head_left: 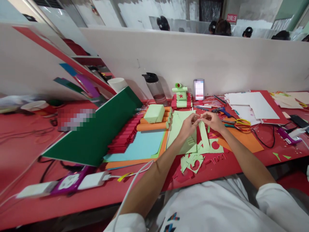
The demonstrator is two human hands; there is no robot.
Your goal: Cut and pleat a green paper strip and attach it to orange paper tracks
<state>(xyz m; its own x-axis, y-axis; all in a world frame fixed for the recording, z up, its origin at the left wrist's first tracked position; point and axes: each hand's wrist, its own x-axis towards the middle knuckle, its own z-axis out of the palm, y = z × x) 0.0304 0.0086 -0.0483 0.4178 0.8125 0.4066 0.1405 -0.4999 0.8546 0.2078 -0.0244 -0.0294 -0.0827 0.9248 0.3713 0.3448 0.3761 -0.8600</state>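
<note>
Both grips are closed in a pinch on a light-green paper strip (204, 137): the left hand (190, 123) and the right hand (212, 120) meet fingertip to fingertip at its far end, while the rest of it slants toward the near edge of the bench (108, 195), over green offcuts (193, 161) with round holes cut out. The strip looks straight along most of its length, so whatever shaping it needs seems barely begun; what the fingertips are doing at the top is too small to tell. Other paper parts look done: near the far edge, by the partition, stands a green-and-red model (181, 96) with a star and rolled pieces; left of the hands, a light-green box (154, 113) rests on orange rolls (153, 126), with red pleated paper (124, 135) beside them. The box and rolls seem complete as parts, though whether they are glued together cannot be told. Cutting appears well advanced, judging by the offcuts lying toward the near edge. Uncut stock remains: a light-green sheet (178, 120) partly beneath the left hand, blue sheets (138, 145) near the pleats, and an orange sheet (251, 138) toward the right, with yellow-handled scissors (243, 122) at its far edge.
</note>
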